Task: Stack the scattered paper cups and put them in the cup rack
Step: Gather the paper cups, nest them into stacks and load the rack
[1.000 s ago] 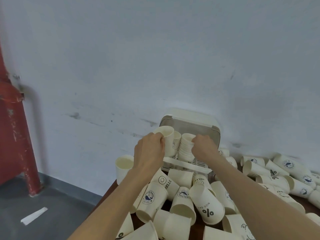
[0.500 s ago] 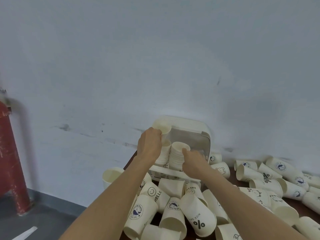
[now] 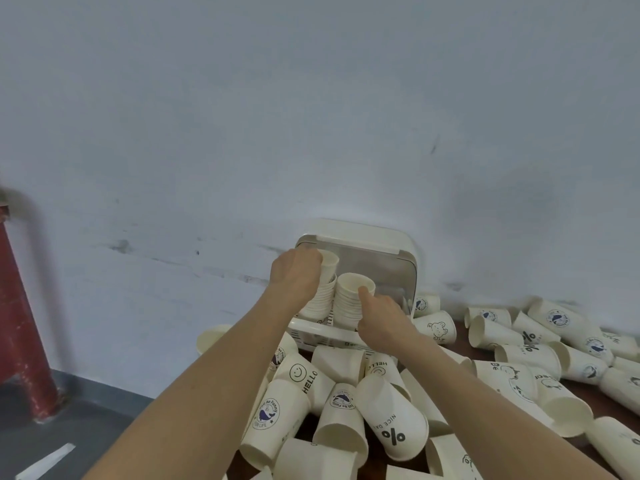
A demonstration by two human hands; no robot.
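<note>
Up in the cup rack (image 3: pixel 408 251), the left hand (image 3: pixel 294 275) grips the left cup stack (image 3: pixel 320 299). Meanwhile the right hand (image 3: pixel 379 317) pinches the rim of the right cup stack (image 3: pixel 348 299).

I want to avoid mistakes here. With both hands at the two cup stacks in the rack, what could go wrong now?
1. The left hand grips the top cup of the left stack, which leans; pushing it down could tip the stack.
2. The right hand rests against the right stack, so a nudge may shift it toward its neighbour.
3. Both forearms pass over the loose cups in front of the cup rack; withdrawing may sweep some off the table.
</note>
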